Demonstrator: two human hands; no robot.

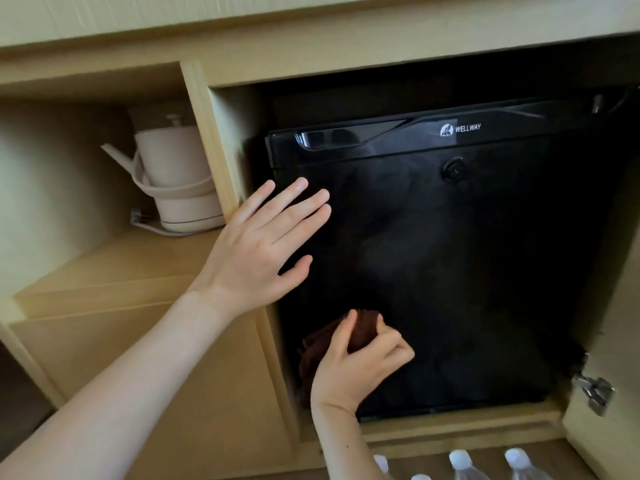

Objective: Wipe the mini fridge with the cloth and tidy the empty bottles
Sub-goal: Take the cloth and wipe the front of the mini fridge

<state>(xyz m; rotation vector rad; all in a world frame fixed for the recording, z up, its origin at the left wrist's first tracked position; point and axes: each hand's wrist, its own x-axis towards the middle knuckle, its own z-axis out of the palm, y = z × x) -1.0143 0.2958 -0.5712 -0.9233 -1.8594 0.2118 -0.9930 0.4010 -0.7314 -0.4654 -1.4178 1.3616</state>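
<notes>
Black glossy mini fridge (450, 271), brown cloth (317, 344) bunched in right hand (356, 370) fingers, left hand (256, 251) fingers spread

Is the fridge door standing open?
No: the mini fridge door is closed, with the left hand flat against it.

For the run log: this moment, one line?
left hand flat on mini fridge | right hand grips cloth at its lower left | bottles untouched

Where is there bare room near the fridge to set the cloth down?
The shelf in front of the kettle is bare, left of the divider. The fridge nearly fills its compartment; the left hand and the right hand, gripping the cloth, cover its door's left side. Bottles crowd the surface below.
</notes>
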